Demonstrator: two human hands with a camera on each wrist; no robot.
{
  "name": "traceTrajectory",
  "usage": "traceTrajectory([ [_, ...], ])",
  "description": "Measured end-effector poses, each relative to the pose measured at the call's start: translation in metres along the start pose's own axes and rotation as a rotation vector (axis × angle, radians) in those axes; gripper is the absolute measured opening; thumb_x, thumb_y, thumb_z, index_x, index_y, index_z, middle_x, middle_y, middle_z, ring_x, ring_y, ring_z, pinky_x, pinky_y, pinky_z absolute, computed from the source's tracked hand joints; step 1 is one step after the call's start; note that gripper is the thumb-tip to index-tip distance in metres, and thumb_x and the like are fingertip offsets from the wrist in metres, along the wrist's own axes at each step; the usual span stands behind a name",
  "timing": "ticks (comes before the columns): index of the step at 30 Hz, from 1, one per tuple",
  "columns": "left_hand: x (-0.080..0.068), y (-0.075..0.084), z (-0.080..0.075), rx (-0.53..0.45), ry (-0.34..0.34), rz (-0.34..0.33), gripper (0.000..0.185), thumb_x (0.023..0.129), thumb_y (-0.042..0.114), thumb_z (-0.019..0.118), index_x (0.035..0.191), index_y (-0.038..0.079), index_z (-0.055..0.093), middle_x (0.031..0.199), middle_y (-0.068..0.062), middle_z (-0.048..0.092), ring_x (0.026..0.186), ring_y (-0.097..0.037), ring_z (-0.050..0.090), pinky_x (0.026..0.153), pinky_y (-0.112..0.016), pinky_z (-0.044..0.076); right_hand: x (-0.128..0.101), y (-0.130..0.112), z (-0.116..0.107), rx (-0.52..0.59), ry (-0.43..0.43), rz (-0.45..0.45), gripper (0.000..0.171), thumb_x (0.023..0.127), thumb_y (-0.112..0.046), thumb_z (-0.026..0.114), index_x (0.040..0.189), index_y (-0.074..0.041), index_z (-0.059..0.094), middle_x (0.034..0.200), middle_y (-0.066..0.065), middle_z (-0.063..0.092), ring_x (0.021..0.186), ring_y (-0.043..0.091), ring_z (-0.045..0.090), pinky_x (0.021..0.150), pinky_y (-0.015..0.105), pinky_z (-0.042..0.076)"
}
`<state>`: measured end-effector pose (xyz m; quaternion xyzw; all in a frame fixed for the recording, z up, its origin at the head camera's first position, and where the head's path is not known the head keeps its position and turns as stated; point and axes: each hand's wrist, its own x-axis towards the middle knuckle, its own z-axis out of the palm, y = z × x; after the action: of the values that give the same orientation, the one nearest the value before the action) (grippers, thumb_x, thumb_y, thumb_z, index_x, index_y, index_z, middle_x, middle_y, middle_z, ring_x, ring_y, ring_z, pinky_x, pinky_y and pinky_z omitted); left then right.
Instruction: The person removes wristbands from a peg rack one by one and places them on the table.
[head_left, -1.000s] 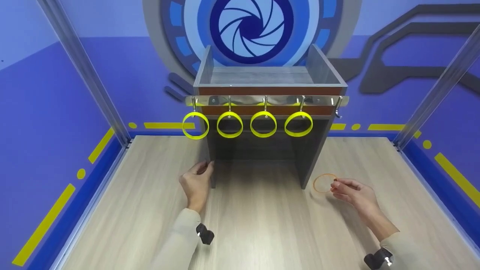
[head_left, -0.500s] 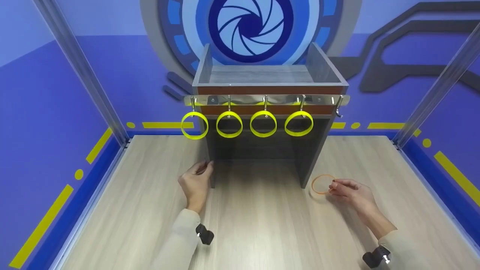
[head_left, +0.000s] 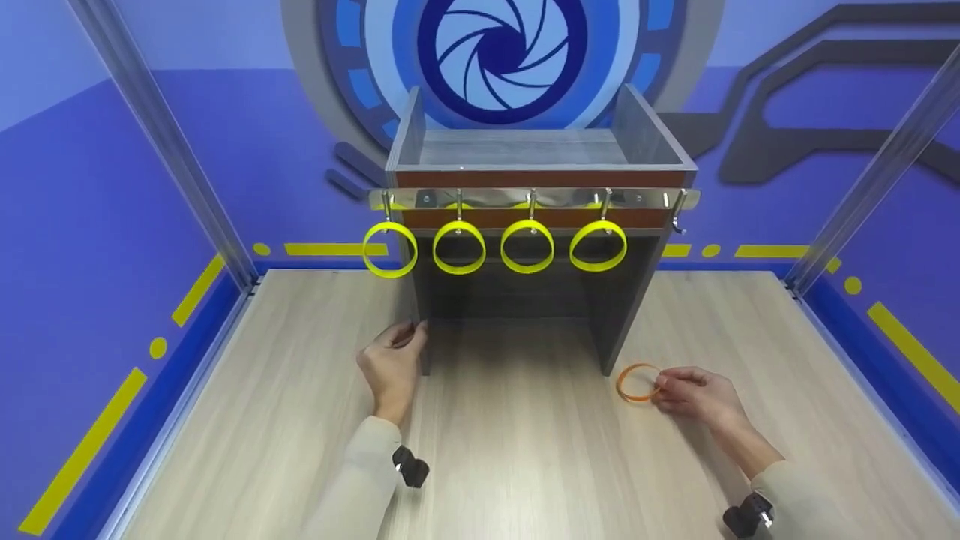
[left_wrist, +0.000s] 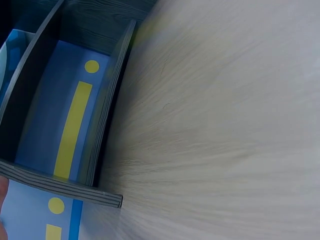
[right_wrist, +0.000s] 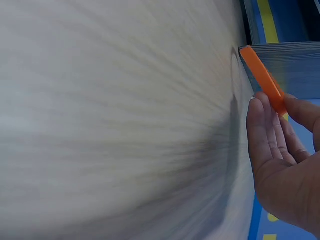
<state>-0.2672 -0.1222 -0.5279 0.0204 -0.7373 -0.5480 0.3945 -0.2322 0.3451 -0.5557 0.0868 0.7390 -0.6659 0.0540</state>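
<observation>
An orange ring point(head_left: 637, 382) is pinched at its right edge by my right hand point(head_left: 694, 395), tilted up off the wooden table point(head_left: 525, 450) near the grey stand's right leg. The right wrist view shows the orange ring point(right_wrist: 264, 80) held between thumb and fingers point(right_wrist: 265, 135). My left hand point(head_left: 391, 363) holds the front edge of the left side panel of the grey stand point(head_left: 536, 161). Several yellow rings point(head_left: 458, 248) hang on hooks of a metal rail point(head_left: 532, 199); the rightmost hook point(head_left: 677, 214) is bare.
The left wrist view shows the grey stand's panels point(left_wrist: 107, 130) and table surface point(left_wrist: 225, 125). Blue walls with yellow stripes and metal posts point(head_left: 161, 142) enclose the table.
My right hand has drawn slightly left and toward me, and the orange ring it touched now stands tilted in its pinch. The left hand has not moved.
</observation>
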Motion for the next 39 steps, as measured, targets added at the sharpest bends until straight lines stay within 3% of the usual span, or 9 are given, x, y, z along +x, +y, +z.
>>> traceTrajectory([
  [4, 0.0, 0.001, -0.001, 0.003, -0.019, -0.019, 0.011, 0.084, 0.004, 0.089, 0.093, 0.0, 0.083, 0.088, -0.01, 0.08, 0.077, -0.024, 0.079, 0.068, -0.018, 0.06, 0.0, 0.0, -0.001, -0.034, 0.007, 0.011, 0.037, 0.102, -0.009, 0.073, 0.126, 0.016, 0.06, 0.099, 0.016, 0.078, 0.086, 0.02, 0.078, 0.079, 0.034, 0.065],
  [8, 0.0, 0.0, 0.0, 0.009, -0.02, -0.006, 0.011, 0.085, 0.004, 0.088, 0.093, 0.0, 0.082, 0.088, -0.01, 0.08, 0.076, -0.024, 0.079, 0.068, -0.02, 0.061, -0.004, -0.001, -0.002, -0.173, 0.06, -0.012, 0.039, 0.102, -0.014, 0.074, 0.127, 0.013, 0.063, 0.105, 0.014, 0.077, 0.089, 0.019, 0.076, 0.078, 0.03, 0.064],
  [13, 0.0, -0.002, 0.0, 0.034, -0.005, 0.019, 0.011, 0.084, 0.004, 0.089, 0.092, 0.001, 0.083, 0.086, -0.01, 0.08, 0.075, -0.025, 0.079, 0.067, -0.03, 0.064, -0.01, -0.008, -0.002, -0.352, 0.139, -0.137, 0.038, 0.102, -0.023, 0.075, 0.125, 0.006, 0.069, 0.113, 0.015, 0.075, 0.094, 0.014, 0.073, 0.078, 0.024, 0.062],
  [17, 0.0, -0.001, 0.0, 0.048, 0.011, 0.042, 0.011, 0.083, 0.003, 0.089, 0.091, 0.001, 0.083, 0.085, -0.01, 0.08, 0.074, -0.024, 0.079, 0.067, -0.035, 0.065, -0.017, -0.021, 0.003, -0.377, 0.16, -0.254, 0.038, 0.102, -0.027, 0.076, 0.124, 0.003, 0.071, 0.116, 0.016, 0.076, 0.094, 0.009, 0.072, 0.08, 0.021, 0.06],
  [29, -0.001, -0.002, 0.0, 0.035, 0.015, 0.049, 0.01, 0.083, 0.002, 0.089, 0.091, 0.0, 0.082, 0.084, -0.011, 0.079, 0.073, -0.024, 0.079, 0.066, -0.03, 0.064, -0.037, -0.078, 0.024, -0.235, 0.142, -0.446, 0.037, 0.103, -0.026, 0.075, 0.129, 0.0, 0.07, 0.125, 0.014, 0.074, 0.102, 0.006, 0.073, 0.089, 0.019, 0.058],
  [35, 0.0, -0.003, 0.0, 0.051, 0.022, 0.11, 0.009, 0.082, 0.0, 0.088, 0.088, 0.0, 0.082, 0.082, -0.01, 0.079, 0.071, -0.026, 0.078, 0.064, -0.036, 0.065, -0.042, -0.102, 0.038, -0.117, 0.119, -0.535, 0.032, 0.101, -0.011, 0.075, 0.126, 0.007, 0.069, 0.123, 0.015, 0.075, 0.103, 0.013, 0.075, 0.09, 0.025, 0.06],
  [39, -0.001, -0.003, 0.001, 0.06, 0.028, 0.107, 0.008, 0.083, 0.0, 0.088, 0.088, 0.0, 0.081, 0.082, -0.011, 0.079, 0.071, -0.026, 0.078, 0.064, -0.029, 0.064, -0.043, -0.117, 0.046, -0.075, 0.115, -0.569, 0.029, 0.1, -0.007, 0.075, 0.124, 0.007, 0.07, 0.121, 0.016, 0.075, 0.104, 0.02, 0.076, 0.09, 0.029, 0.06],
])
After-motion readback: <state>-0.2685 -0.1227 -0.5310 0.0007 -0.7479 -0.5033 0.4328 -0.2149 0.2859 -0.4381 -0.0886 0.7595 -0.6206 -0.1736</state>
